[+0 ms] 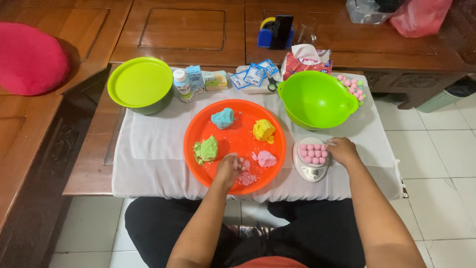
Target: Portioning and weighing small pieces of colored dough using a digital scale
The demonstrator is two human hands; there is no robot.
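Left hand (pixel 228 169) rests on the near rim area of the round orange plastic tray (pixel 198 124), fingers curled in over crumbly pink dough bits (pixel 246 177); looks like a loose pinch on a piece, but the fingertips are hidden by the knuckles, so the grip can't be confirmed. Right hand (pixel 341 150) sits at the right edge of the small white kitchen scale (pixel 311 168), fingers bunched, tips touching or just beside the rolled pink dough balls (pixel 313 153) packed on its platform; whether it actually holds a ball is not visible.

Scale lies on the white cloth (pixel 148 149) just right of the tray, its long axis running near-to-far, display end toward the person. Display too small to make out.

On the tray: blue dough lump (pixel 222 117) at the far side, yellow dough lump (pixel 264 130) to the right, green dough lump (pixel 206 149) at left, pink dough lump (pixel 266 158) near the left hand.

Empty lime-green plastic bowl (pixel 317 99) stands behind the scale, tilted toward the camera. More pink balls (pixel 353 87) lie on the cloth at its far right, partly hidden by the bowl's rim. Lidded lime-green container (pixel 141 83) at far left of the cloth.
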